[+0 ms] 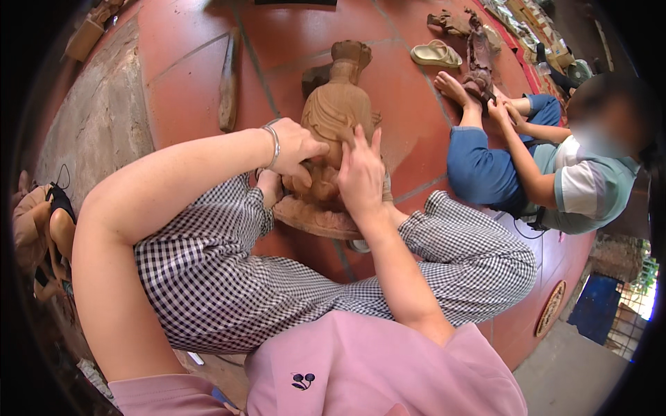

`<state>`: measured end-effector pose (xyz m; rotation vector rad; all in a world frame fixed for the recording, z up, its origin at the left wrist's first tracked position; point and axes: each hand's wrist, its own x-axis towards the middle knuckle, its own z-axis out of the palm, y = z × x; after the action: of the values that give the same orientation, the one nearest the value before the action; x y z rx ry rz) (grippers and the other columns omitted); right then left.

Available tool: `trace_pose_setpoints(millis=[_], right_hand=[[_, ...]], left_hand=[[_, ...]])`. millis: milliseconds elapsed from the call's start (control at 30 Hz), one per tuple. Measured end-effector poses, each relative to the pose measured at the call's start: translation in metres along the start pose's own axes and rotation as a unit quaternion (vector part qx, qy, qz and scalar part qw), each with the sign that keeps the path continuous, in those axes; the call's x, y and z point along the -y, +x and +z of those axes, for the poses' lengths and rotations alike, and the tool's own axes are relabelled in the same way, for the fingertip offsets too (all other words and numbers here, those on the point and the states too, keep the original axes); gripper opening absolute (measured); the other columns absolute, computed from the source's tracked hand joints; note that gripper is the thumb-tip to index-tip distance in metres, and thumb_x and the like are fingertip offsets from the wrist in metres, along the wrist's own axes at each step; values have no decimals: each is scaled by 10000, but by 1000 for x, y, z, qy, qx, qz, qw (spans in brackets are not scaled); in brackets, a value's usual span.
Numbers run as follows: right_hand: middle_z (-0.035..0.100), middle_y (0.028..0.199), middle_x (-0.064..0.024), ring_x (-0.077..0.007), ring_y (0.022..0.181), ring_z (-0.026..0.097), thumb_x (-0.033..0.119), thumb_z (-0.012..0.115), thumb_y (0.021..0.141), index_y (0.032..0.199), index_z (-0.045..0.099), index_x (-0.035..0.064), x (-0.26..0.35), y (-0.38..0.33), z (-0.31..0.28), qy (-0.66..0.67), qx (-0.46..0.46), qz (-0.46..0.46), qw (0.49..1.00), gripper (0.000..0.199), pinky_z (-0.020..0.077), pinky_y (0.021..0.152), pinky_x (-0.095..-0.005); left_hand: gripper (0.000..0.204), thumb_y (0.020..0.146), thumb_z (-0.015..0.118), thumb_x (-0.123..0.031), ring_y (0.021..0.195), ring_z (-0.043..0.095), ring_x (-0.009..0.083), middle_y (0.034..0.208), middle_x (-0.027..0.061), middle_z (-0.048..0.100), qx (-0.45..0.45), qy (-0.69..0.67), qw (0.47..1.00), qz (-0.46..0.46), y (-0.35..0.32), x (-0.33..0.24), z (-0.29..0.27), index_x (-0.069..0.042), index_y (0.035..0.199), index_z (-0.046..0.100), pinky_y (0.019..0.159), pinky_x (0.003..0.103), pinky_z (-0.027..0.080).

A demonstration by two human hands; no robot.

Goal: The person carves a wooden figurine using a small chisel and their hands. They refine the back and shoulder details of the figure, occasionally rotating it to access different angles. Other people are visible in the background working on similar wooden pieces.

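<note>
A carved wooden statue [338,111] of a robed figure stands upright on the floor between my bent legs, its wide round base [316,220] nearest me. My left hand [297,149], with a silver bangle at the wrist, bends over the statue's left side. Its fingers are curled in against the lower carving, and whatever they may hold is hidden. On the right side of the carving rests my right hand [361,173], fingers stretched and spread against the wood. Parts of the statue's lower folds are covered by both hands.
A long wooden piece [229,80] lies on the red tiles at the far left. To my right sits another person [555,166], hands at a darker carved statue [479,55]. A beige clog [436,53] lies near that statue. More people are at the left edge.
</note>
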<state>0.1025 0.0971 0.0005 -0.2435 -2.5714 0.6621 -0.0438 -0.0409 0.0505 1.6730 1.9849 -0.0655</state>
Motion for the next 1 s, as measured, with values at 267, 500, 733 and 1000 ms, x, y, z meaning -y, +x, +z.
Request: trace_pose_setpoints(millis=[267,500,733,1000], right_hand=[[598,1333,-312,-531,1295,506,67,584,965,1254,609,-105,4,-22,-5,26,43,8,999,337,444,1106,-499],[705,1210,-188,-380,1181,632,134,551,1010,1220,684,19,-16,-26,-56,51,108,85,989,274,508,1035,-437],[701,1266,-129,-298,1077,683,132,614,984,1265,685,51,-21,-31,-55,99,26,-11,995,300,547,927,-398],[591,1406,-219,-375,1345,531,166,575,1006,1284,630,-43,-10,-29,-39,35,151,-9,988,352,518,1024,-421]], left_hand=[[546,765,796,-498,865,715,337,911,125,737,-21,-8,1000,9,-8,2,8,-100,1087,607,751,469,541],[533,767,797,-493,881,713,316,924,104,736,-19,17,1000,-8,-5,4,12,-113,1088,604,735,450,542],[522,776,795,-477,885,709,320,938,102,732,-11,-10,1000,2,-2,5,9,-111,1085,589,742,454,533],[582,803,770,-536,975,721,333,1029,138,743,14,-17,1000,-6,-6,4,10,-105,1156,603,829,443,555]])
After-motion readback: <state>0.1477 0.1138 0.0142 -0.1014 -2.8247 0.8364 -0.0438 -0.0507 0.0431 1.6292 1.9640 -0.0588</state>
